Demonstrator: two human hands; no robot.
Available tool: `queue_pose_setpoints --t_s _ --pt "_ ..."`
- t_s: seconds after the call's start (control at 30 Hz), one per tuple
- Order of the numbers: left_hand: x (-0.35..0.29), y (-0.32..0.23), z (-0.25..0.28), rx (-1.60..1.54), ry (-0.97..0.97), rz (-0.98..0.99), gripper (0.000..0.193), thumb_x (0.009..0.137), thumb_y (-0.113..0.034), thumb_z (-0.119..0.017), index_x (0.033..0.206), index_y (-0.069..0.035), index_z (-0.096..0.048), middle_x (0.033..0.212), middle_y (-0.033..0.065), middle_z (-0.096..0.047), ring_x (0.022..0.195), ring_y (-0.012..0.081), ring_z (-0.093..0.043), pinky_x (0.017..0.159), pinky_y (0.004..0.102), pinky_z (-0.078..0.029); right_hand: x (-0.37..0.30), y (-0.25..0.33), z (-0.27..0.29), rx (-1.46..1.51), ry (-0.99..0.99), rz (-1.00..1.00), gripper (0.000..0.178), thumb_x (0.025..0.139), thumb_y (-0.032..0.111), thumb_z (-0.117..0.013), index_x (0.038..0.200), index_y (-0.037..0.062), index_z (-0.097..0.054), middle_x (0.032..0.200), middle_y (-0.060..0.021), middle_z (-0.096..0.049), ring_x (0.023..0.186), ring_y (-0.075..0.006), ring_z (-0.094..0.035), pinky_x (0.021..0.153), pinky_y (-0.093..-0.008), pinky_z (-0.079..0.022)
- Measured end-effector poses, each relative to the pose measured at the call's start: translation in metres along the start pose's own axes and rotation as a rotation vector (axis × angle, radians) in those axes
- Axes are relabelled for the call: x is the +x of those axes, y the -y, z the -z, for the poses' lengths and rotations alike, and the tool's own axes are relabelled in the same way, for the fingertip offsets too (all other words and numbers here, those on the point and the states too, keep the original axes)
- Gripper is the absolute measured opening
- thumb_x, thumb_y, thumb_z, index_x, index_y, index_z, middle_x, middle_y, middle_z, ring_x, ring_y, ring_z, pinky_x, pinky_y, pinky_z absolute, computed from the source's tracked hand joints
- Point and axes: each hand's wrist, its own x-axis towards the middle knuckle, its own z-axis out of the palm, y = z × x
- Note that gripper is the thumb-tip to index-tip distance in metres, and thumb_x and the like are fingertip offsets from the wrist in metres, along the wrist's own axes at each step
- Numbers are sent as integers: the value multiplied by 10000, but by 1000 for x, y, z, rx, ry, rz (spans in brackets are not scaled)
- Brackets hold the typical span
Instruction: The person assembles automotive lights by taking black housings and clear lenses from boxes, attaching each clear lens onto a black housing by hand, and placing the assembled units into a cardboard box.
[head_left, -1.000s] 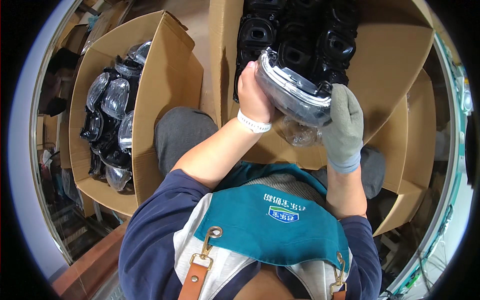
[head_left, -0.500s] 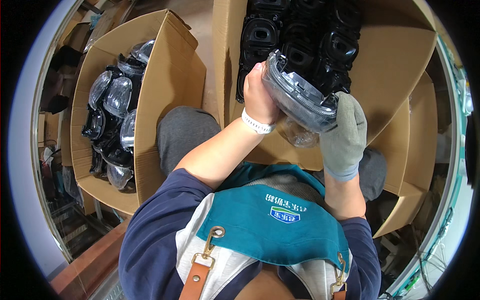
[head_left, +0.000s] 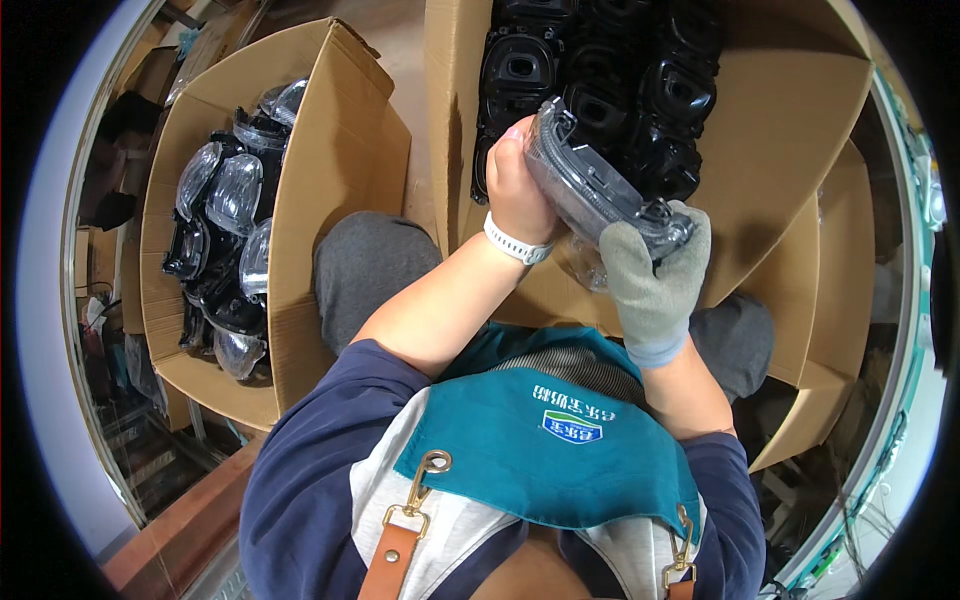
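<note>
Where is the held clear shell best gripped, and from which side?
Probably by its two ends, one grip from each side: the shell is long and curved, slanting down to the right in the picture. The left grip has its upper-left end; the right grip, gloved, has the lower-right end.

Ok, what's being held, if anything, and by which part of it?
A clear plastic part, held at both ends: the bare left hand at its upper-left end, the gloved right hand at its lower-right end.
</note>
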Motion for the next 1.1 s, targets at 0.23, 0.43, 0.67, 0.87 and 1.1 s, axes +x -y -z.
queue_pose_setpoints --t_s 0.23,0.43,0.67,0.87,1.1 --pt "15 -15 -1 83 87 -41 417 854 -419 -347 723 -47 -483 675 93 -517 635 192 -492 596 300 -416 8 -31 10 67 43 211 297 837 50 -690 1050 5 -489 985 -93 -590 858 -115 -574 754 -254 -483" --pt "15 -53 9 -454 323 52 380 824 -436 -463 720 -70 -464 706 51 -459 685 199 -457 689 338 -383 73 -112 83 -638 -194 31 364 919 276 -542 1056 -52 -622 952 -202 -669 908 -308 -637 848 -365 -477" --pt "54 -207 116 -611 42 -188 266 863 -354 -509 899 -105 -597 919 26 -601 842 203 -552 765 388 -456 34 -206 96 -1201 226 -740 814 771 613 -529 1418 143 -376 1473 -206 -317 1362 -404 -278 1115 -449 -268" --pt "82 -282 188 -255 -768 -429 463 975 -315 -262 1222 -64 -564 1235 140 -555 1167 304 -506 991 501 -379 38 -192 85 -1227 392 -729 955 706 647 -577 1478 164 -286 1518 -208 -228 1401 -441 -154 1155 -457 -174" --pt "42 -207 109 328 -820 -636 232 929 -244 -439 1035 -79 -562 1011 42 -555 981 133 -489 801 359 -383 37 -145 88 -1164 168 -551 863 745 577 -618 1453 171 -336 1496 -222 -260 1380 -432 -214 1132 -456 -232"
